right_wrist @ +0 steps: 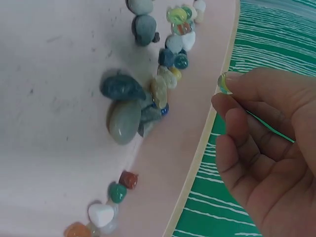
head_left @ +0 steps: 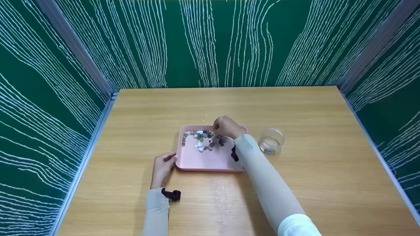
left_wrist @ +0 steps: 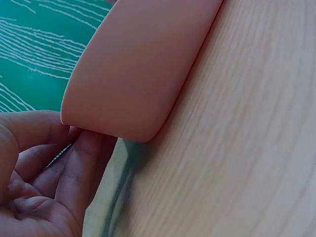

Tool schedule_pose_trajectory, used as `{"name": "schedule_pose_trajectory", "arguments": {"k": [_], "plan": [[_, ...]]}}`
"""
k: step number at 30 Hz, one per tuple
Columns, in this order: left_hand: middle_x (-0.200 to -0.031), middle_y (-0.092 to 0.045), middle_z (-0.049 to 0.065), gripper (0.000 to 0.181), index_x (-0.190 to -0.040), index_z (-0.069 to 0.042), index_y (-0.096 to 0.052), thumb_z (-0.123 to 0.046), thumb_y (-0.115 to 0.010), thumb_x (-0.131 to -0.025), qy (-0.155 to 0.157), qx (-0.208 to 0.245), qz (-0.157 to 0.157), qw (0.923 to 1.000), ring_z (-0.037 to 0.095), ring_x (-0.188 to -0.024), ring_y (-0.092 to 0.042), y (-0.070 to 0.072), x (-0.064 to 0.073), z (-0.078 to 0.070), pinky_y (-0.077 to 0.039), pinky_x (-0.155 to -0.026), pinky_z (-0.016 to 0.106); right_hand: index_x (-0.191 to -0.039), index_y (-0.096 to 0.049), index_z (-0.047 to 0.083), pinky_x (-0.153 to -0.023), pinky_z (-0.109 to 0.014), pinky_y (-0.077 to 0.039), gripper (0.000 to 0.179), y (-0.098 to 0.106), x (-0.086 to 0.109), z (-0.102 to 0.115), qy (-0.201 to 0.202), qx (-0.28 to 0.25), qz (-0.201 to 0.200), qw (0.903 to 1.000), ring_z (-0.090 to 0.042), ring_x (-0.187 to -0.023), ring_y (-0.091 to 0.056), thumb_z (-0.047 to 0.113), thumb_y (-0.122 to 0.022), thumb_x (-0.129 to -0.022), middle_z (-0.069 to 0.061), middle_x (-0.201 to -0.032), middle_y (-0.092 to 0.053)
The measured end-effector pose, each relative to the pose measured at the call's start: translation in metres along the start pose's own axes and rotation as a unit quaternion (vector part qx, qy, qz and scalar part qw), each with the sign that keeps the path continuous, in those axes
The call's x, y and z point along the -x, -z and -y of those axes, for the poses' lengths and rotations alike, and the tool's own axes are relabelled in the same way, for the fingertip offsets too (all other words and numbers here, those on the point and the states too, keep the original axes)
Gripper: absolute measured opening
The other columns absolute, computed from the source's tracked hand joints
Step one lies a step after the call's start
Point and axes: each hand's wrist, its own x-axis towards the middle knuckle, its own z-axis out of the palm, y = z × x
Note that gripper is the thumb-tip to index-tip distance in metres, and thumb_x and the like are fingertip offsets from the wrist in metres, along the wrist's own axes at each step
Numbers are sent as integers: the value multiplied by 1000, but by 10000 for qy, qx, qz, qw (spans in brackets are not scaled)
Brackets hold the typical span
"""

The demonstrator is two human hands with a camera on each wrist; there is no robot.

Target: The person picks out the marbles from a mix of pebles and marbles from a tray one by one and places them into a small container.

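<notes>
A shallow pink tray [head_left: 193, 161] lies on the table, with small pebbles and marbles set out in lines inside it. My left hand [head_left: 163, 167] holds the tray's near left corner; in the left wrist view the thumb is at the rim and the other fingers are beneath it. Over the tray's far edge, my right hand [head_left: 228, 127] pinches a clear marble [right_wrist: 223, 84] with green and yellow in it between thumb and forefinger. Close by in the right wrist view lie a large grey pebble [right_wrist: 125, 122], tan stones [right_wrist: 159, 91] and a white stone [right_wrist: 101, 215].
A clear round container [head_left: 271, 139] with a few marbles [head_left: 269, 151] at its bottom stands right of the tray, beside the right forearm. Green walls with white lines [head_left: 190, 42] enclose the wooden table [head_left: 115, 157]. Tiny pale specks lie beyond the tray.
</notes>
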Motion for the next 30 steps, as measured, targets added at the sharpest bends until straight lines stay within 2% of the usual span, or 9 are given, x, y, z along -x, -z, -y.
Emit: {"name": "schedule_pose_trajectory", "arguments": {"k": [6,13,21,27,30], "plan": [[-124,-59,31,31,-119,12,-60,8,-58,-88,-7,65,60,10000,19,-100,-62,1,0,1,-56,-83,22,-102,-73,3,-77,-32,-57,18,5,5,-10,180,124,-335,9992,-22,-81,-65,6,-69,-85,-10,-98,-72],[-115,-63,31,29,-115,15,-61,6,-61,-88,-198,-232,-14,9995,11,-87,-62,2,-1,3,-55,-73,16,-99,-74,1,-64,-29,-55,16,15,13,-24,458,407,-634,9961,-20,-74,-62,7,-67,-86,-13,-97,-72],[-116,-63,31,29,-115,13,-62,6,-60,-87,-104,-94,-10,9999,13,-89,-63,1,-2,2,-56,-74,18,-106,-71,3,-67,-35,-59,19,26,26,-34,-39,102,-502,9987,-32,-86,-68,9,-65,-89,-12,-98,-70],[-117,-62,31,29,-116,13,-62,6,-60,-87,-69,-114,1,9999,14,-90,-63,2,-1,3,-56,-75,18,-103,-71,2,-70,-38,-59,17,34,36,-40,-53,-17,-518,9986,-34,-85,-68,8,-66,-88,-14,-98,-70],[-117,-62,31,29,-115,13,-62,6,-60,-87,-67,-122,-11,9999,14,-89,-63,2,-2,3,-55,-74,18,-101,-72,6,-76,-40,-59,15,39,42,-44,-109,-93,-610,9980,-32,-87,-68,8,-67,-87,-13,-98,-71]]}}
